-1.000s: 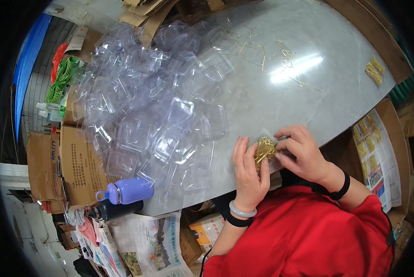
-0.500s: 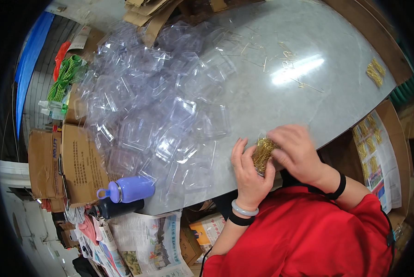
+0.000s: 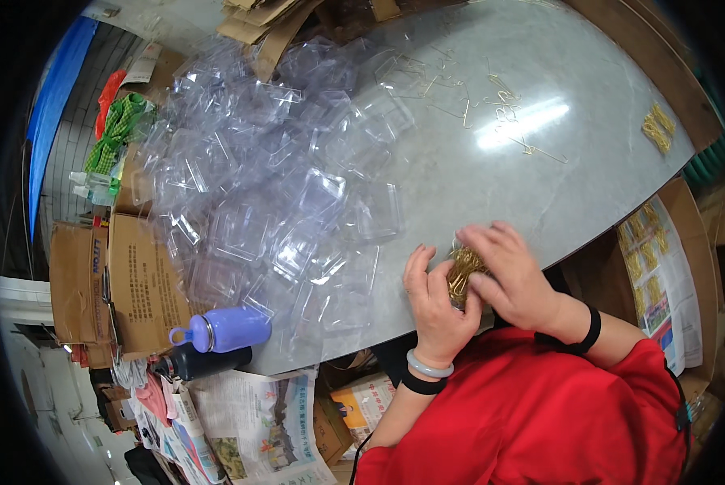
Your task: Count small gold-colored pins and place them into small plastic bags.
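Note:
My left hand is wrapped round a small bundle of gold wire hooks, near the table's front edge. A clear plastic edge seems to show around the bundle, but my fingers hide most of it. From the right, my right hand curls over the same bundle, thumb and fingers touching it; its fingertips are slightly blurred. Farther off on the grey table lie several loose gold wire hooks. To the left of my hands spreads a large heap of clear plastic boxes.
Bundled gold hooks lie at the table's right edge; more rest on paper in a carton below. A purple bottle and a black bottle lie at the front left. Cardboard boxes flank the table's left side.
My right hand has shifted slightly left and closer over the bundle, covering more of its top. The left hand keeps its place.

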The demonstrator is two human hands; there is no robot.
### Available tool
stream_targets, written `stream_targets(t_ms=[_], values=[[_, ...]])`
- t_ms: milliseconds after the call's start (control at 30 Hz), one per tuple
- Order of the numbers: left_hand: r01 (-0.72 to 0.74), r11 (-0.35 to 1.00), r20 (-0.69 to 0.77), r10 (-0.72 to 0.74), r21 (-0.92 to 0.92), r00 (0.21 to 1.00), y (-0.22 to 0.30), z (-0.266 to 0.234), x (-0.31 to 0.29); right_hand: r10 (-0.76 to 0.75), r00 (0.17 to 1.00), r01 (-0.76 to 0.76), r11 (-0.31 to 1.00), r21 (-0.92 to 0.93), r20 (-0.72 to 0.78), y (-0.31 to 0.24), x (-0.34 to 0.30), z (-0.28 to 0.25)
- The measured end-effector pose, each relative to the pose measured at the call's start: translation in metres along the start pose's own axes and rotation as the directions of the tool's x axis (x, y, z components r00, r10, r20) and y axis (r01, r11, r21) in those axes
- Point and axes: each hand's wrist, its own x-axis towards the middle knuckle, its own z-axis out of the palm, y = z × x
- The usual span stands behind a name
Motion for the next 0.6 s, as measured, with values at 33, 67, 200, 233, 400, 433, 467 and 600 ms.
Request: stream_targets(t_ms=[33,67,200,233,400,433,467,600], values=[[0.001,1.0,-0.007,-0.001,-0.019,1.0,0.0,-0.001,0.0,-0.068,0.997,0.069,0.997,-0.037,0.029,-0.003,-0.001,0.002],[0.002,0.999,-0.013,-0.002,-0.038,1.0,0.001,-0.001,0.0,-0.069,0.997,0.07,0.997,-0.036,0.03,-0.001,-0.002,0.001],[0.031,0.992,-0.047,-0.037,-0.12,0.998,0.001,0.002,0.0,-0.057,0.998,0.058,0.995,-0.085,0.011,0.007,-0.004,0.0],[0.019,0.987,-0.027,-0.024,-0.162,0.999,0.001,0.0,0.001,-0.043,0.999,0.044,0.998,-0.044,0.012,0.01,-0.007,0.002],[0.062,0.892,0.025,-0.057,-0.447,0.998,-0.016,0.001,-0.012,0.06,0.998,-0.062,0.996,0.059,0.032,0.007,-0.003,-0.001],[0.089,0.783,-0.005,-0.117,-0.615,0.993,-0.018,0.004,-0.014,-0.069,0.996,0.073,0.996,-0.059,0.061,0.007,-0.002,-0.002],[0.099,0.643,-0.023,-0.18,-0.76,0.983,-0.019,0.006,-0.015,-0.193,0.976,0.209,0.963,-0.171,0.105,0.006,-0.001,-0.004],[0.151,0.557,-0.013,-0.279,-0.817,0.96,-0.012,0.002,-0.011,-0.179,0.949,0.278,0.864,-0.419,0.26,-0.005,-0.004,-0.005]])
